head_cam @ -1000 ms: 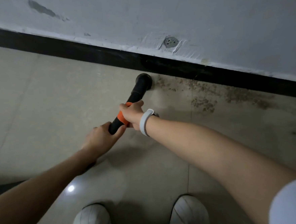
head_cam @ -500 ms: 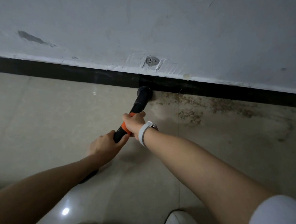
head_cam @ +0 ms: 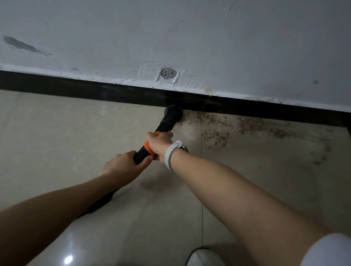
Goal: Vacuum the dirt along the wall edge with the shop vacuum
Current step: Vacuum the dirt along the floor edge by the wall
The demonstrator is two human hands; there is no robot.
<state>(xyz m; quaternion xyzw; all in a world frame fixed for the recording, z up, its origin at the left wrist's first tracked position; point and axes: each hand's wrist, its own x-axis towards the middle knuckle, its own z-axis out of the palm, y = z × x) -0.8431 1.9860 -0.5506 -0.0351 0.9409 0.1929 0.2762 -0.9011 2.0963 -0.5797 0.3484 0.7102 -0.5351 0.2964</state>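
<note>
at the baseboard (head_cam: 90,88) — one nozzle (head_cam: 172,114), two hands (head_cam: 159,145) (head_cam: 120,166) gripping.

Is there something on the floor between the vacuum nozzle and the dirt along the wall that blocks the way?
Nothing visible does. The nozzle sits at the black baseboard, and the dirt begins immediately to its right on bare floor.

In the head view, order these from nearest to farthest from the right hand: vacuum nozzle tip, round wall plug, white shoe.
1. Vacuum nozzle tip, just ahead of the right hand, at the baseboard.
2. Round wall plug, above on the wall.
3. White shoe, bottom edge.
</note>
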